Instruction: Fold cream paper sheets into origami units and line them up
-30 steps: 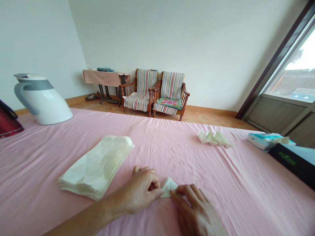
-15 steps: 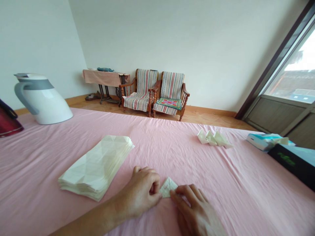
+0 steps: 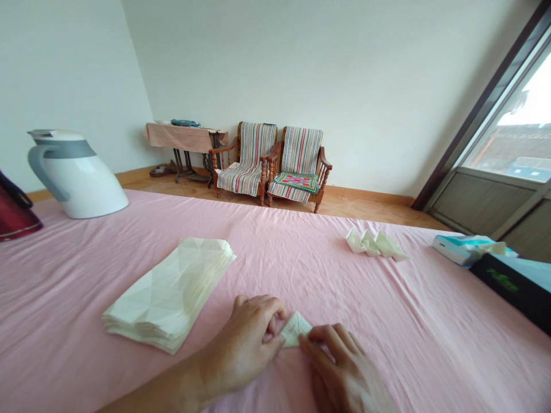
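A small folded paper triangle [image 3: 294, 329] lies on the pink tablecloth, its point facing away from me. My left hand [image 3: 253, 338] is closed at its left corner, with the thumb against the paper and the fingers curled. At the right corner, my right hand [image 3: 340, 358] pinches the paper between thumb and fingers. To the left of my hands is a thick stack of creased pale paper sheets [image 3: 167, 292]. Farther off on the right stand several folded paper pieces [image 3: 374, 243] in a row.
A white and grey jug [image 3: 84, 178] stands at the back left beside a dark red container [image 3: 15, 209]. On the right are a tissue pack [image 3: 456, 249] and a black box [image 3: 508, 284]. Two wooden armchairs [image 3: 297, 166] stand beyond the table's far edge.
The fingers of my left hand have lifted and spread slightly at the triangle's left side. My right hand stays almost where it was. The view has shifted a little.
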`<state>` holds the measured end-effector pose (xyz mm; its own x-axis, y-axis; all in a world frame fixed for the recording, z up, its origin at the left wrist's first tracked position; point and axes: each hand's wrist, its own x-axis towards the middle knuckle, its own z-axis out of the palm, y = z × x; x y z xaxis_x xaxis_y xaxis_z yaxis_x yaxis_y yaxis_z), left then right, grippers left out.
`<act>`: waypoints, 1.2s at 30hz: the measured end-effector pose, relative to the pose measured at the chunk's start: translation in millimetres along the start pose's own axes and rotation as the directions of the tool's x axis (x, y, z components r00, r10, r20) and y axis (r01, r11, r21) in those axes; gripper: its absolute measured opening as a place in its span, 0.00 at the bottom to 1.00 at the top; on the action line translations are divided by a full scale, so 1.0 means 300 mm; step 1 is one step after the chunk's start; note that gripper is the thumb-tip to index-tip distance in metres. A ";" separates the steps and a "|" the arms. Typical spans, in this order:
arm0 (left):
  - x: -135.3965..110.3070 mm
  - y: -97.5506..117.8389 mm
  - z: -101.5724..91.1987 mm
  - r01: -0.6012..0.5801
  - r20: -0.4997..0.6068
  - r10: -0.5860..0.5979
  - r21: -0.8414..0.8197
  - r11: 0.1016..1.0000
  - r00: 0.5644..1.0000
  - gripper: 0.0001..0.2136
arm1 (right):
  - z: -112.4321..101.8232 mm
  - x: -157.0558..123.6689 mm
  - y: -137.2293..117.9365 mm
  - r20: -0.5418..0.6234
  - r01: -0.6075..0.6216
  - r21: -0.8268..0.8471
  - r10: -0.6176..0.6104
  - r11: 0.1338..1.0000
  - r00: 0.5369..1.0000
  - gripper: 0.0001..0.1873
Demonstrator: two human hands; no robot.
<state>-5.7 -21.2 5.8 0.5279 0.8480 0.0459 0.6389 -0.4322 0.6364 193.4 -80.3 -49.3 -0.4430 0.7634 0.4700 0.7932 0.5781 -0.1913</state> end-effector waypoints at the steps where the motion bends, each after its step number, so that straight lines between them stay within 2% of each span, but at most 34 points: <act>1: 0.002 0.003 0.003 0.015 -0.010 -0.015 -0.002 1.000 1.000 0.07 | 0.001 0.000 0.000 -0.002 0.001 0.001 -0.001 1.000 1.000 0.24; 8: 0.026 0.012 0.023 0.064 -0.044 -0.064 0.012 0.998 0.997 0.08 | 0.000 0.000 0.004 0.002 -0.002 0.008 0.002 1.000 1.000 0.25; 15: 0.043 0.001 0.025 0.021 -0.002 -0.021 0.002 1.000 1.000 0.05 | 0.004 -0.001 0.007 -0.029 0.013 0.001 -0.013 1.000 0.999 0.25; 19: 0.051 -0.006 0.029 0.022 -0.040 -0.022 -0.019 1.000 0.999 0.06 | 0.006 0.000 0.004 -0.057 0.010 0.007 -0.010 1.000 0.998 0.25; 25: 0.066 -0.018 0.030 0.005 -0.095 -0.008 -0.030 1.000 0.995 0.06 | 0.002 0.014 0.001 -0.020 -0.007 -0.009 0.007 1.000 1.000 0.25; 27: 0.058 -0.020 0.029 -0.041 -0.119 0.039 -0.021 0.999 0.992 0.07 | -0.001 0.015 0.003 -0.012 0.004 -0.013 -0.004 1.000 1.000 0.25; 30: 0.038 -0.025 0.025 -0.221 -0.124 0.221 0.016 0.975 0.967 0.09 | -0.005 0.013 0.007 -0.004 0.009 -0.014 -0.009 1.000 1.000 0.24; 33: 0.017 -0.035 0.012 -0.380 -0.035 0.384 0.087 0.921 0.923 0.09 | -0.002 0.009 0.010 0.000 -0.012 0.005 0.012 1.000 1.000 0.25; 36: -0.001 -0.047 -0.011 -0.459 0.084 0.451 0.169 0.872 0.888 0.09 | 0.004 0.009 0.010 -0.007 -0.043 0.034 0.043 0.998 0.999 0.25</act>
<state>-16.7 -14.2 -0.6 0.8045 0.5325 0.2633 0.4093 -0.8181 0.4040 194.1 -76.2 -49.7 -0.4054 0.7855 0.4676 0.7966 0.5545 -0.2407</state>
